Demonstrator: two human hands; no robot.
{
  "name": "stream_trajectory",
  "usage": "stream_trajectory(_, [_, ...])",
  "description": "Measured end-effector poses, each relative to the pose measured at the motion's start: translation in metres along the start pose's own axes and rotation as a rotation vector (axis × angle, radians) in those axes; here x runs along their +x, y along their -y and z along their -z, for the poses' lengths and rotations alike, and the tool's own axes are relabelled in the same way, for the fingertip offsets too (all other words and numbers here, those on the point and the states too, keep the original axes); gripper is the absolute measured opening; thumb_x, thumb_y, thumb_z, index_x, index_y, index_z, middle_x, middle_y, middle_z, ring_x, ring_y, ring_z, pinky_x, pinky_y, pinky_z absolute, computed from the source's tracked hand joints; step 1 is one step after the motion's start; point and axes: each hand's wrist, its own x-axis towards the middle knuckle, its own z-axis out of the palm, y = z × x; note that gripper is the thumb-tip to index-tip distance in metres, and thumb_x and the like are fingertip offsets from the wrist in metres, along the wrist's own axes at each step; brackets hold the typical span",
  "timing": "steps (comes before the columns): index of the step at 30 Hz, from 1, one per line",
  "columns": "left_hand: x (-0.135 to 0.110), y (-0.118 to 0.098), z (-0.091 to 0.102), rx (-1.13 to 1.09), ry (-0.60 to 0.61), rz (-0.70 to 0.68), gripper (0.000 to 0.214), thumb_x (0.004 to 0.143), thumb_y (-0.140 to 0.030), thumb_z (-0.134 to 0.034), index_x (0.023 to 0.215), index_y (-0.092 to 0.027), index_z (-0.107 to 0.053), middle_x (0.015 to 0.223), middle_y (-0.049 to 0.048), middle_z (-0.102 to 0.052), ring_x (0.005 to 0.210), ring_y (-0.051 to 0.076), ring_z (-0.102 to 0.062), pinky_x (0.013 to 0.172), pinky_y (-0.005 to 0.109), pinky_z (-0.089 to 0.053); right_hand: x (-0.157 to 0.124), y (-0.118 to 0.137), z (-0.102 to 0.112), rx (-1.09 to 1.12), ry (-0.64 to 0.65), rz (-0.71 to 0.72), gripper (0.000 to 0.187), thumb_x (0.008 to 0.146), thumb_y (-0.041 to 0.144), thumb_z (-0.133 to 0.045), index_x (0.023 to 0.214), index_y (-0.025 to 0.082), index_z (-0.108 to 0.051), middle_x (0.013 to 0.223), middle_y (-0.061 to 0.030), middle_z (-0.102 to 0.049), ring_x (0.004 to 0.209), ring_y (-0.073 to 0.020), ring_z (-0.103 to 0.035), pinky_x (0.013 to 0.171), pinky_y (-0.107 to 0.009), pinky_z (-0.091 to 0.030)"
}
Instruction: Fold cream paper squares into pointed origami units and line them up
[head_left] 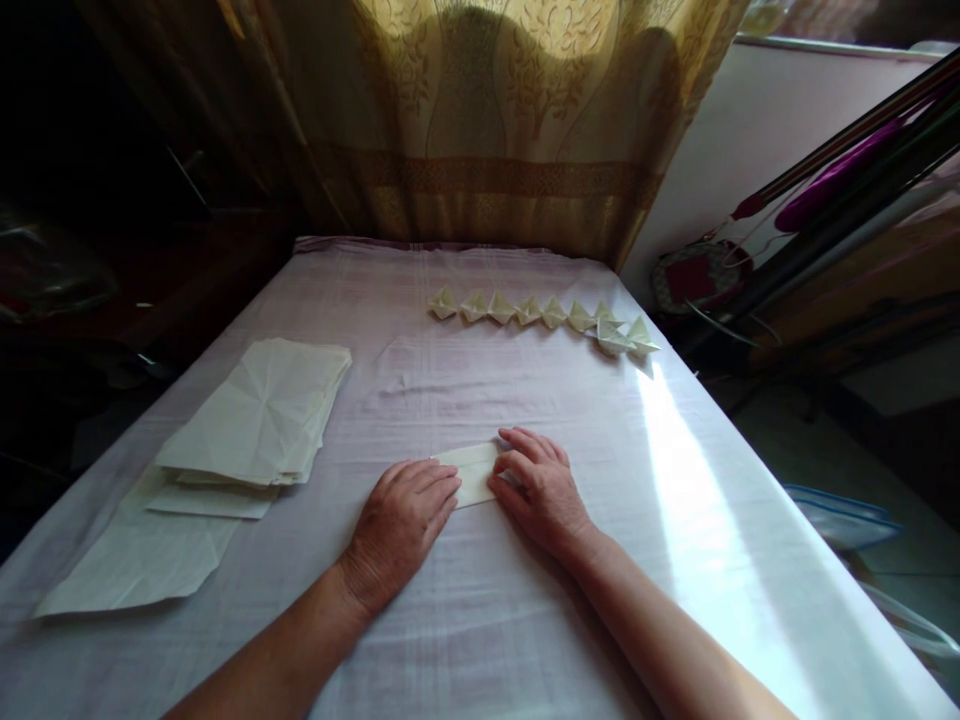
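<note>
Holding the folded paper (474,482) on the pale cloth (465,630) between left hand (405,515) and right hand (540,490); cannot tell pinching from pressing in either grip; ideally keeping edges aligned, smoothing creases evenly.

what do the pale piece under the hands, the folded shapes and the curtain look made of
The pale piece: matte paper, it seems, flat with straight edges. Folded shapes: likely similar paper, by their sharp points and thin facets. Curtain: patterned fabric, perhaps with a slight sheen, as it hangs in soft folds; fibre unclear.
</note>
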Motion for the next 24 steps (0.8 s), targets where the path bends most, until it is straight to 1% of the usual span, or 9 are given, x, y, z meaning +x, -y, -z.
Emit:
stream_trajectory(3, [0.001, -0.001, 0.000, -0.001, 0.002, 0.009, 0.022, 0.097, -0.023, -0.050, 0.111, -0.022, -0.067, 0.113, 0.0039, -0.072, 0.108, 0.020, -0.064, 0.096, 0.041, -0.047, 0.000, 0.006, 0.002, -0.023, 0.029, 0.023, 0.001, 0.084, 0.024, -0.064, 0.085, 0.025, -0.064, 0.129, -0.0068, -0.062, 0.128, -0.0288, -0.049, 0.106, -0.051, -0.031])
stream_trajectory(8, [0.001, -0.001, -0.002, 0.000, 0.003, 0.023, 0.021, 0.096, -0.024, -0.053, 0.111, -0.021, -0.066, 0.113, 0.0046, -0.072, 0.108, 0.021, -0.063, 0.096, 0.041, -0.045, 0.002, 0.024, -0.004, -0.037, 0.043, -0.049, 0.019, 0.076, 0.035, -0.072, 0.083, 0.022, -0.060, 0.131, -0.0118, -0.060, 0.130, -0.0342, -0.045, 0.107, -0.053, -0.029])
stream_trajectory(11, [0.002, 0.001, -0.001, -0.022, 0.014, 0.029, 0.019, 0.094, -0.026, -0.056, 0.110, -0.021, -0.067, 0.112, 0.0049, -0.072, 0.107, 0.021, -0.064, 0.096, 0.040, -0.044, 0.003, 0.029, -0.005, -0.023, 0.080, -0.096, 0.022, 0.075, 0.037, -0.073, 0.085, 0.022, -0.060, 0.133, -0.0123, -0.058, 0.131, -0.0339, -0.043, 0.108, -0.053, -0.029])
stream_trajectory(13, [0.003, 0.003, 0.001, -0.057, 0.045, 0.043, 0.018, 0.093, -0.025, -0.058, 0.108, -0.021, -0.067, 0.112, 0.0046, -0.072, 0.107, 0.021, -0.064, 0.096, 0.040, -0.044, 0.003, 0.026, -0.003, -0.018, 0.120, -0.128, 0.020, 0.076, 0.034, -0.072, 0.087, 0.022, -0.061, 0.136, -0.0114, -0.056, 0.134, -0.0330, -0.041, 0.109, -0.053, -0.028])
stream_trajectory(16, [0.006, 0.009, 0.007, -0.132, 0.115, 0.057, 0.018, 0.090, -0.023, -0.062, 0.108, -0.022, -0.068, 0.114, 0.0033, -0.072, 0.108, 0.020, -0.063, 0.096, 0.039, -0.044, -0.001, 0.013, 0.005, -0.029, 0.162, -0.161, 0.019, 0.077, 0.032, -0.071, 0.090, 0.021, -0.063, 0.140, -0.0118, -0.053, 0.137, -0.0331, -0.037, 0.108, -0.052, -0.030])
stream_trajectory(20, [0.009, 0.017, 0.013, -0.203, 0.203, 0.060, 0.025, 0.086, -0.020, -0.066, 0.111, -0.024, -0.068, 0.116, 0.0026, -0.071, 0.111, 0.021, -0.062, 0.098, 0.040, -0.044, -0.005, -0.005, 0.012, -0.038, 0.152, -0.202, 0.017, 0.078, 0.033, -0.069, 0.089, 0.022, -0.064, 0.142, -0.0112, -0.050, 0.138, -0.0326, -0.035, 0.107, -0.052, -0.031])
stream_trajectory(24, [0.010, 0.023, 0.016, -0.241, 0.258, 0.068, 0.031, 0.083, -0.018, -0.067, 0.114, -0.025, -0.067, 0.119, 0.0029, -0.070, 0.113, 0.021, -0.061, 0.098, 0.041, -0.043, -0.005, -0.010, 0.014, -0.030, 0.152, -0.208, 0.017, 0.077, 0.033, -0.068, 0.089, 0.023, -0.064, 0.142, -0.0101, -0.051, 0.138, -0.0319, -0.036, 0.107, -0.052, -0.031])
